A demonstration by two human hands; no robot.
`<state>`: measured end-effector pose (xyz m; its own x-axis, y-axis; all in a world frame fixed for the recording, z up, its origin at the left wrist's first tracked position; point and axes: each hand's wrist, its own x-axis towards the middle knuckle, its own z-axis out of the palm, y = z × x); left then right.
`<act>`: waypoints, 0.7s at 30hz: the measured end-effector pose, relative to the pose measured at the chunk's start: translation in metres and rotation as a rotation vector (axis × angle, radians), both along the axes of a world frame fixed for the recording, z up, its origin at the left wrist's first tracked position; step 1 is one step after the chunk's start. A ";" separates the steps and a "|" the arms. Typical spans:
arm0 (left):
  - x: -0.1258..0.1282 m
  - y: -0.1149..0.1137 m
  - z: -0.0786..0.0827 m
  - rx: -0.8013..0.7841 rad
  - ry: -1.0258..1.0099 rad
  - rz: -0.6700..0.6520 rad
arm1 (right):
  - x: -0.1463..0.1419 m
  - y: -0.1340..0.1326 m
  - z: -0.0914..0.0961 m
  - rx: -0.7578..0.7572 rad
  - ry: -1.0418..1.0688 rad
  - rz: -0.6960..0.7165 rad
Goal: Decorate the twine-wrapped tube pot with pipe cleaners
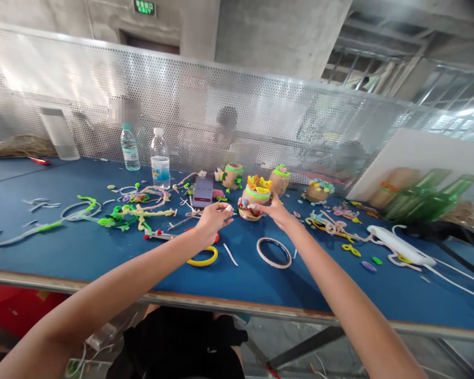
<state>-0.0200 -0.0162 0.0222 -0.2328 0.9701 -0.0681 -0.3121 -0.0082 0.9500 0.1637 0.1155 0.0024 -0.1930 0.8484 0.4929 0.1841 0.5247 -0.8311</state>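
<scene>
My right hand (pixel 276 211) is closed on the side of a twine-wrapped jar (pixel 256 196) with yellow pipe-cleaner flowers round its top and red and white bits lower down. Facing it, my left hand (pixel 214 223) pinches a small white piece (pixel 229 208) too small to name. Below the hands lie a tape roll (pixel 274 253) and a thin white strip (pixel 231 255). Scissors with a yellow handle loop (pixel 204 258) rest partly under my left forearm.
Behind stand more twine-wrapped jars (pixel 233 176), a phone (pixel 203 192) and water bottles (pixel 160 160). Green and white pipe cleaners (pixel 122 216) lie to the left. At right are a white power strip (pixel 401 246) with cords and green bottles (pixel 422 197). A perforated metal screen (pixel 174 95) backs the table.
</scene>
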 end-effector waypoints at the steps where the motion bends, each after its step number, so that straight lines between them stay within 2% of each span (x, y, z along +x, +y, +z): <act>1: 0.006 0.010 -0.002 -0.017 0.033 0.003 | -0.006 0.002 -0.003 -0.033 0.037 0.037; 4: 0.019 0.038 -0.012 -0.068 0.147 0.011 | -0.019 0.009 -0.008 -0.099 0.138 0.080; 9: 0.032 0.067 -0.030 -0.031 0.292 0.104 | -0.021 0.025 -0.014 -0.191 0.315 0.011; 15: 0.036 0.079 -0.040 0.103 0.379 0.237 | -0.020 0.022 -0.017 -0.227 0.464 0.005; 21: 0.034 0.082 -0.043 0.144 0.391 0.287 | -0.029 0.010 -0.011 -0.209 0.542 0.015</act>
